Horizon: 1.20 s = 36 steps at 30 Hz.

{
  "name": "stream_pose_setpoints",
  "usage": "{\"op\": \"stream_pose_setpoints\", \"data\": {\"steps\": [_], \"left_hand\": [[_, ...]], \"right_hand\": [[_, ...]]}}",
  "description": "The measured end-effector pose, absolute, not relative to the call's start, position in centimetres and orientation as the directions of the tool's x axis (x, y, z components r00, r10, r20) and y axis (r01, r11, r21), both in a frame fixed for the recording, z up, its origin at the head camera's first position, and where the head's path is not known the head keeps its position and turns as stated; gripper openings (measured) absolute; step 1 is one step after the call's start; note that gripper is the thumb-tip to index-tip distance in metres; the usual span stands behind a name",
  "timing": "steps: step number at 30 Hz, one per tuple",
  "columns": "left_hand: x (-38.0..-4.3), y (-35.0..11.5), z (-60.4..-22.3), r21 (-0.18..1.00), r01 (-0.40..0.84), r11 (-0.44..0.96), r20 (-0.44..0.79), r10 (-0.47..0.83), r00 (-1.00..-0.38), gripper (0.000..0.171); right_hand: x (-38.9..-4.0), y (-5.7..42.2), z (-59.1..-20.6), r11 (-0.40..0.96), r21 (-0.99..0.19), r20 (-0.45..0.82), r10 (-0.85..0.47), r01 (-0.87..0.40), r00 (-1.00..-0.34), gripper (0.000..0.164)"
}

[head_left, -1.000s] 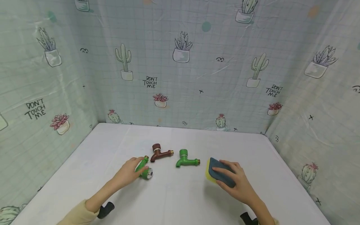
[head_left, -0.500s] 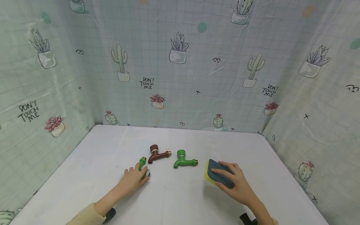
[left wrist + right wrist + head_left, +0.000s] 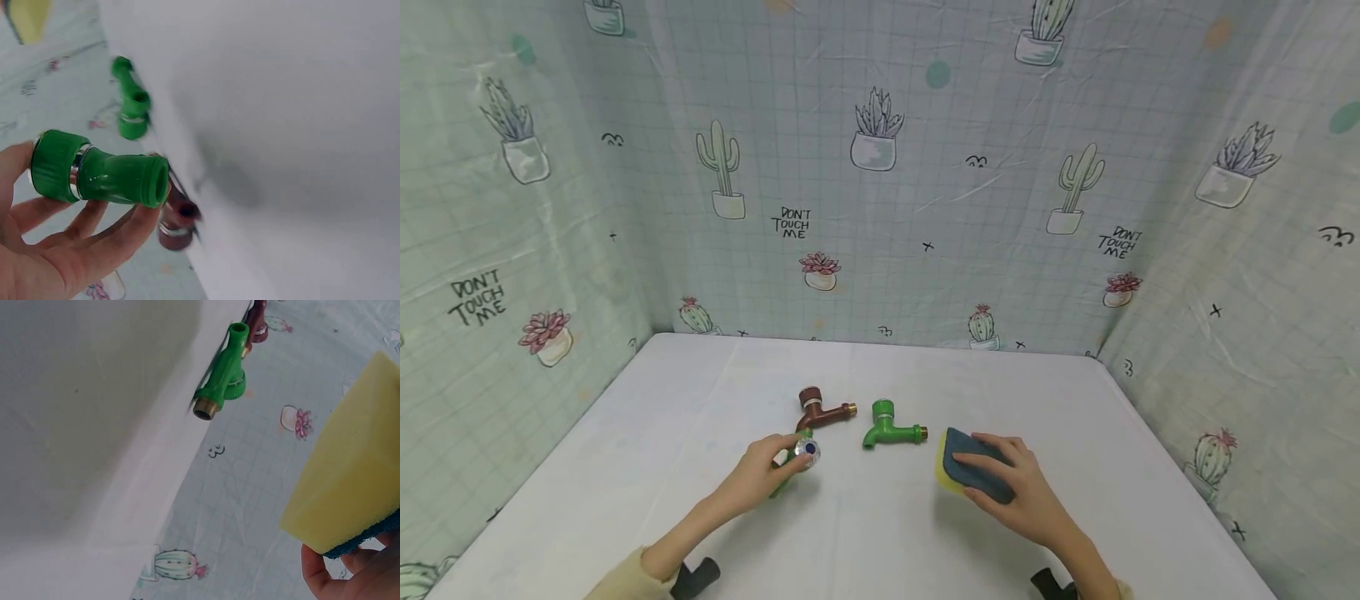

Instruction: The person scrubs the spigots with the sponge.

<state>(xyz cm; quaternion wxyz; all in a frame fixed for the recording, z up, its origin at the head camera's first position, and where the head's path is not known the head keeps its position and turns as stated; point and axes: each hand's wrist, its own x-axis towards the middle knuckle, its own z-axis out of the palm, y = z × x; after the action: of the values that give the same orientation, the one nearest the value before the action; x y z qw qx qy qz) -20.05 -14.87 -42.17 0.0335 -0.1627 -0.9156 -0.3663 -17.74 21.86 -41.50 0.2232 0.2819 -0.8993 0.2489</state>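
Observation:
My left hand (image 3: 758, 477) holds a green faucet (image 3: 119, 175) above the table, thumb on its knob end and fingers under the body. In the head view the round cap of its knob faces up and to the right, and the hand covers part of the body. The right hand (image 3: 1018, 492) grips a sponge (image 3: 976, 465) with a dark blue scouring side up and a yellow foam side (image 3: 350, 469) beneath. Between the hands, farther back, a second green faucet (image 3: 893, 427) lies on the table. A brown faucet (image 3: 826, 412) lies just beyond the left hand.
The white table (image 3: 880, 533) reaches back to a patterned curtain (image 3: 910, 208) with cactus drawings, which also encloses both sides. Black wrist-camera mounts (image 3: 696, 578) show under the forearms near the front.
My left hand has turned the held faucet over, so its knob cap now faces up and the threaded end no longer points away. The sponge has shifted slightly left with the right hand.

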Motion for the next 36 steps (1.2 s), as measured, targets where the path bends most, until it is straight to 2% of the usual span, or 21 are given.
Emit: {"op": "stream_pose_setpoints", "data": {"steps": [4,7,12,17,22,25,31,36], "left_hand": [[-19.8,-14.4,-40.8,0.877,0.182,0.444,0.038,0.314,-0.949,0.053],[-19.7,-14.1,-40.2,0.972,0.019,0.232,-0.079,0.406,-0.910,0.056],[-19.8,-13.0,-39.6,0.989,-0.145,0.006,-0.125,0.542,-0.831,0.055],[-19.9,-11.5,-38.8,0.965,-0.220,-0.143,-0.090,0.607,-0.790,0.052],[-19.9,-10.4,-38.3,0.936,-0.242,-0.255,-0.030,0.628,-0.778,0.045],[-19.9,-9.9,-38.1,0.925,-0.251,-0.284,-0.023,0.620,-0.785,0.048],[-19.8,-8.9,-38.0,0.938,-0.222,-0.266,-0.031,0.572,-0.819,0.054],[-19.8,-8.3,-38.2,0.953,-0.158,-0.259,-0.005,0.508,-0.861,0.055]], "right_hand": [[-17.7,21.3,-41.4,0.708,-0.326,0.537,-0.407,-0.627,-0.739,0.045],[-17.7,20.7,-41.3,0.697,-0.319,0.541,-0.423,-0.642,-0.727,0.044],[-17.7,19.8,-40.9,0.660,-0.303,0.575,-0.448,-0.688,-0.684,0.046],[-17.8,18.8,-40.1,0.613,-0.271,0.612,-0.485,-0.742,-0.624,0.047],[-17.8,18.0,-39.6,0.601,-0.215,0.652,-0.499,-0.770,-0.571,0.044],[-17.9,17.4,-39.7,0.589,-0.175,0.682,-0.506,-0.789,-0.529,0.045],[-17.6,16.0,-39.7,0.578,-0.125,0.705,-0.521,-0.807,-0.482,0.050],[-17.3,15.1,-39.9,0.575,-0.115,0.738,-0.496,-0.810,-0.457,0.042]]}}
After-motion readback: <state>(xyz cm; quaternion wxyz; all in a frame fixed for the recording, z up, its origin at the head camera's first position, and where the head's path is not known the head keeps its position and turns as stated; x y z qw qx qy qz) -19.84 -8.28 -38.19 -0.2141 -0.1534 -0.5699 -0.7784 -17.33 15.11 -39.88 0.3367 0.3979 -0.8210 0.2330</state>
